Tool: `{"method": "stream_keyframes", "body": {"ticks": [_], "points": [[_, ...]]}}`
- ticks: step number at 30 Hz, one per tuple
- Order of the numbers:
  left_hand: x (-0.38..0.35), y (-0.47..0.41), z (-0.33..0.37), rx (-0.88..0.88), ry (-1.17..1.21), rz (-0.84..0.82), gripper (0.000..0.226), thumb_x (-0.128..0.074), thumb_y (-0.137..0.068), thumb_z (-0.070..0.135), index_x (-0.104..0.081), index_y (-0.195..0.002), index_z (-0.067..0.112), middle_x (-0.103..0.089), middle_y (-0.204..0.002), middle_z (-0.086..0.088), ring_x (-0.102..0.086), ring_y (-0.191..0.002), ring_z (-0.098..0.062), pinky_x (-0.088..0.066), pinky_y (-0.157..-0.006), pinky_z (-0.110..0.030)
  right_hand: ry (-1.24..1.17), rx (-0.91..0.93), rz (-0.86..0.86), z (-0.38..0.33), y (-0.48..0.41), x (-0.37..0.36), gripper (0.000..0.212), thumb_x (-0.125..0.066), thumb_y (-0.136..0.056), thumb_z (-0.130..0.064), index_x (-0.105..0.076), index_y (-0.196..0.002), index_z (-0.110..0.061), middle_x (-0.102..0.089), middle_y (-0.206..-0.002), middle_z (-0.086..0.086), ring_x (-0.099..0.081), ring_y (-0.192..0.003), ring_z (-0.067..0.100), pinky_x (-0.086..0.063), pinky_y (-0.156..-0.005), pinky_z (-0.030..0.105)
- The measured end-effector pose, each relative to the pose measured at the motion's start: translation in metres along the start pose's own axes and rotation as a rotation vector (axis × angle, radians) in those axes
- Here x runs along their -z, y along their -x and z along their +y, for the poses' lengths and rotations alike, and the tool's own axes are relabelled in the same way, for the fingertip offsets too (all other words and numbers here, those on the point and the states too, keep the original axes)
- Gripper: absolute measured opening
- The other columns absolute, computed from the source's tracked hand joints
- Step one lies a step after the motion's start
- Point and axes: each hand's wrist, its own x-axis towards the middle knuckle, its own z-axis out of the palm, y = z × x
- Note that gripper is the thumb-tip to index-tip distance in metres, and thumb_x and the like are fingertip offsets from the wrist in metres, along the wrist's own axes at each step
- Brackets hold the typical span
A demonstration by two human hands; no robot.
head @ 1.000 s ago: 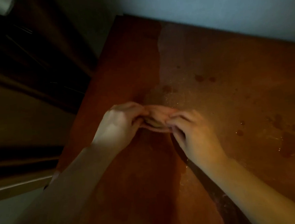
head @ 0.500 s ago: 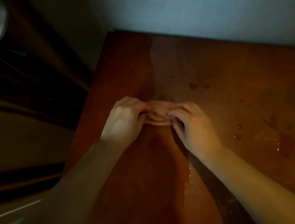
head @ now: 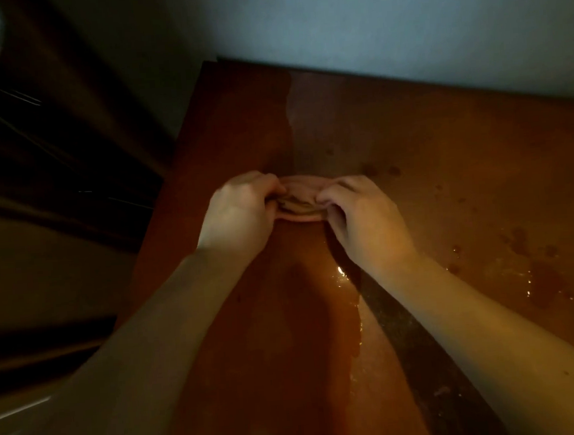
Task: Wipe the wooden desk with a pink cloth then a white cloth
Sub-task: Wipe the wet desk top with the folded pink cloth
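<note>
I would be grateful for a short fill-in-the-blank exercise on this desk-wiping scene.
1. The left hand and the right hand both grip the ____ cloth.
2. Wet patches glisten on the wooden desk to the ____ of the right hand.
3. The task's second cloth, the ____ one, is not in view.

Missing words: pink; right; white.

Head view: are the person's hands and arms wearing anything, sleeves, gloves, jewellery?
The left hand and right hand are ungloved, no ring or watch discernible in the dim light; left forearm and right forearm are bare to the frame edge.
</note>
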Motion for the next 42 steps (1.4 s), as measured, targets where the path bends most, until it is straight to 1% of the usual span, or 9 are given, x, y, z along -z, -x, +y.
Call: {"method": "stream_keyframes", "body": {"ticks": [8, 11, 14, 17, 20, 30, 35, 38, 42], "points": [[0.009, 0.056, 0.004, -0.012, 0.051, -0.07, 0.025, -0.071, -0.081, -0.003, -0.073, -0.102, 0.011, -0.069, -0.104, -0.002, -0.065, -0.097, -0.018, -0.058, -0.081, -0.039, -0.065, 0.041, -0.022, -0.02, 0.065, -0.005, 0.02, -0.07, -0.087, -0.009, -0.073, -0.105, -0.017, -0.065, -0.109, -0.003, -0.059, -0.103, 0.013, -0.046, -0.086, 0.019], [0.003, 0.017, -0.003, -0.007, 0.011, -0.013, 0.024, -0.069, -0.081, -0.003, -0.072, -0.1, 0.011, -0.067, -0.103, -0.004, -0.064, -0.095, -0.022, -0.056, -0.082, -0.04, 0.005, 0.037, 0.02, -0.007, 0.024, -0.007, 0.019, -0.067, -0.089, -0.007, -0.073, -0.105, -0.017, -0.066, -0.111, 0.0, -0.058, -0.105, 0.018, -0.049, -0.086, 0.026], [0.001, -0.024, -0.005, 0.001, -0.011, -0.011, 0.023, -0.066, -0.085, 0.003, -0.07, -0.104, 0.017, -0.064, -0.105, -0.001, -0.062, -0.096, -0.017, -0.054, -0.082, -0.032, 0.043, -0.022, 0.042, 0.004, -0.02, -0.004, 0.02, -0.062, -0.092, -0.005, -0.071, -0.106, -0.015, -0.065, -0.114, 0.004, -0.057, -0.111, 0.022, -0.051, -0.09, 0.033], [0.001, -0.019, -0.002, 0.012, 0.002, -0.027, 0.022, -0.066, -0.087, 0.006, -0.07, -0.105, 0.018, -0.063, -0.104, 0.001, -0.061, -0.093, -0.017, -0.05, -0.078, -0.026, 0.02, -0.081, 0.026, 0.004, -0.014, 0.0, 0.02, -0.06, -0.092, -0.008, -0.07, -0.107, -0.019, -0.063, -0.117, 0.001, -0.057, -0.112, 0.017, -0.049, -0.091, 0.028], [0.005, 0.015, 0.001, -0.024, 0.041, -0.063, 0.021, -0.067, -0.087, 0.007, -0.072, -0.104, 0.018, -0.064, -0.103, 0.002, -0.062, -0.095, -0.016, -0.056, -0.082, -0.034, 0.011, -0.097, 0.015, -0.013, 0.027, 0.002, 0.019, -0.065, -0.088, -0.011, -0.071, -0.104, -0.02, -0.064, -0.113, 0.0, -0.06, -0.104, 0.014, -0.044, -0.087, 0.019], [-0.005, -0.051, -0.009, -0.026, 0.046, -0.044, 0.022, -0.07, -0.086, 0.011, -0.071, -0.107, 0.019, -0.064, -0.108, 0.002, -0.062, -0.098, -0.015, -0.052, -0.084, -0.03, 0.034, -0.143, 0.047, 0.013, -0.038, 0.005, 0.022, -0.061, -0.092, -0.009, -0.071, -0.108, -0.019, -0.064, -0.119, 0.0, -0.058, -0.113, 0.016, -0.05, -0.096, 0.032], [-0.002, -0.012, -0.004, -0.104, 0.06, -0.08, 0.022, -0.076, -0.08, 0.004, -0.074, -0.1, 0.013, -0.066, -0.098, 0.0, -0.064, -0.089, -0.016, -0.057, -0.076, -0.035, -0.023, -0.089, 0.074, -0.002, 0.009, 0.005, 0.02, -0.071, -0.083, -0.006, -0.074, -0.097, -0.019, -0.067, -0.108, -0.003, -0.06, -0.103, 0.012, -0.043, -0.088, 0.016], [-0.002, -0.05, -0.006, -0.127, -0.012, -0.084, 0.022, -0.074, -0.08, 0.001, -0.073, -0.099, 0.012, -0.066, -0.099, -0.001, -0.064, -0.09, -0.016, -0.057, -0.078, -0.037, -0.04, -0.001, 0.122, 0.011, -0.015, 0.001, 0.02, -0.07, -0.085, -0.006, -0.075, -0.101, -0.016, -0.069, -0.108, -0.001, -0.062, -0.103, 0.017, -0.049, -0.087, 0.023], [-0.003, -0.084, -0.005, 0.029, -0.054, -0.016, 0.021, -0.071, -0.083, 0.004, -0.071, -0.101, 0.014, -0.064, -0.102, -0.001, -0.063, -0.092, -0.018, -0.056, -0.079, -0.037, 0.011, -0.004, 0.041, 0.028, -0.075, 0.006, 0.023, -0.062, -0.091, -0.004, -0.075, -0.106, -0.015, -0.068, -0.111, 0.003, -0.06, -0.108, 0.025, -0.056, -0.085, 0.04]]}}
